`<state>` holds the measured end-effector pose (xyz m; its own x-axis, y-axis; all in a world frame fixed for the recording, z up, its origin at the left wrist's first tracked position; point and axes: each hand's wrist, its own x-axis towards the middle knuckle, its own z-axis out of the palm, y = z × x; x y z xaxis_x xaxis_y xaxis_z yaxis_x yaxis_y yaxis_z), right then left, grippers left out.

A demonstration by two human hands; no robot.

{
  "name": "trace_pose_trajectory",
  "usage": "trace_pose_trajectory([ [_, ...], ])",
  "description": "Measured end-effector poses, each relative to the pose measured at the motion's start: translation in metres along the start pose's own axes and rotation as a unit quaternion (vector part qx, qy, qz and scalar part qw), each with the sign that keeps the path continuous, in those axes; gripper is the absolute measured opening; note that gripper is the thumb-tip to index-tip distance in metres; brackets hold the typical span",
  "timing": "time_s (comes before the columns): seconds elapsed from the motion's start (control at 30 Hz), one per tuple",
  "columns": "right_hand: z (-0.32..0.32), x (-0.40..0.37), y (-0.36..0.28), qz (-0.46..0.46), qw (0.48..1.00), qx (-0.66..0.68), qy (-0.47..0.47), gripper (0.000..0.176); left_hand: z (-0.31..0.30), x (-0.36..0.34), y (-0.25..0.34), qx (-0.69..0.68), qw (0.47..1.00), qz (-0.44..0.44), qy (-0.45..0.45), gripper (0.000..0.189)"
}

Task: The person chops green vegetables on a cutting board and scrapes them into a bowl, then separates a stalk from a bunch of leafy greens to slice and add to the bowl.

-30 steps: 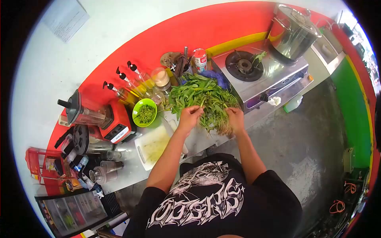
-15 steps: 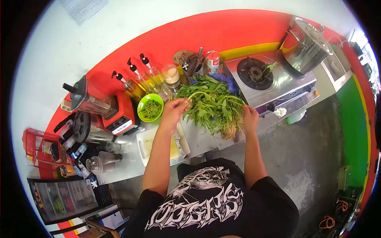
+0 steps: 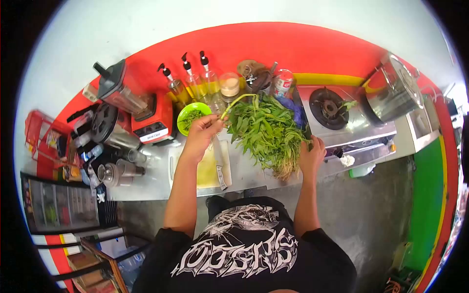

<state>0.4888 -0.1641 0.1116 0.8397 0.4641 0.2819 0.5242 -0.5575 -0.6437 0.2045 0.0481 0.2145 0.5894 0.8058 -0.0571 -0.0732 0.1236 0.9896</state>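
A large heap of leafy greens (image 3: pixel 266 124), which look like water spinach, lies on the steel counter with its pale roots toward the front. My left hand (image 3: pixel 204 134) pinches a long light-green stem (image 3: pixel 239 99) that arches up over the heap's left side. At the heap's right edge, my right hand (image 3: pixel 311 152) has its fingers curled on the greens; the fingertips are partly hidden. Below my left hand is a cutting board (image 3: pixel 207 171) with a knife (image 3: pixel 221 171) lying along its right side. Behind that hand stands a green bowl (image 3: pixel 200 106) of chopped greens.
To the right are a gas stove (image 3: pixel 337 129) and a large steel pot (image 3: pixel 391 95). Pump bottles (image 3: pixel 193 83), a jar (image 3: pixel 229 88) and a can (image 3: pixel 283 83) line the back wall. A red blender (image 3: pixel 151 122) and metal shakers (image 3: pixel 115 174) stand left.
My left hand has lifted the stem, which now arches higher above the heap. My right hand remains at the heap's right edge. The camera view has shifted and rotated.
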Motion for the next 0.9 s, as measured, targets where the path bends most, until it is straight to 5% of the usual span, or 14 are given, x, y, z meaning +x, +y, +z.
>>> trace_pose_trajectory([
  [0.37,0.038,-0.007,-0.045,-0.135,0.983,0.093,-0.080,0.037,-0.068,-0.057,-0.065,-0.008,0.992,-0.073,0.102,0.020],
  [0.43,0.053,-0.006,-0.057,-0.103,0.948,0.203,-0.222,0.034,-0.075,-0.066,-0.072,-0.011,0.990,-0.053,0.133,0.016],
  [0.63,0.106,-0.040,-0.100,-0.165,0.879,0.242,-0.376,0.024,-0.079,-0.095,-0.079,-0.050,0.978,-0.085,0.183,0.016],
  [0.7,0.136,-0.058,-0.098,-0.286,0.860,0.217,-0.363,0.029,-0.081,-0.104,-0.089,-0.048,0.974,-0.093,0.201,0.016],
  [0.77,0.128,-0.078,-0.120,-0.301,0.867,0.144,-0.369,0.035,-0.081,-0.113,-0.098,-0.045,0.967,-0.102,0.227,0.016],
  [0.83,0.113,-0.096,-0.146,-0.343,0.915,-0.078,-0.197,0.041,-0.081,-0.116,-0.111,-0.041,0.957,-0.125,0.259,0.016],
  [0.9,0.126,-0.102,-0.143,-0.354,0.912,-0.069,-0.195,0.044,-0.079,-0.120,-0.123,-0.046,0.945,-0.146,0.289,0.016],
])
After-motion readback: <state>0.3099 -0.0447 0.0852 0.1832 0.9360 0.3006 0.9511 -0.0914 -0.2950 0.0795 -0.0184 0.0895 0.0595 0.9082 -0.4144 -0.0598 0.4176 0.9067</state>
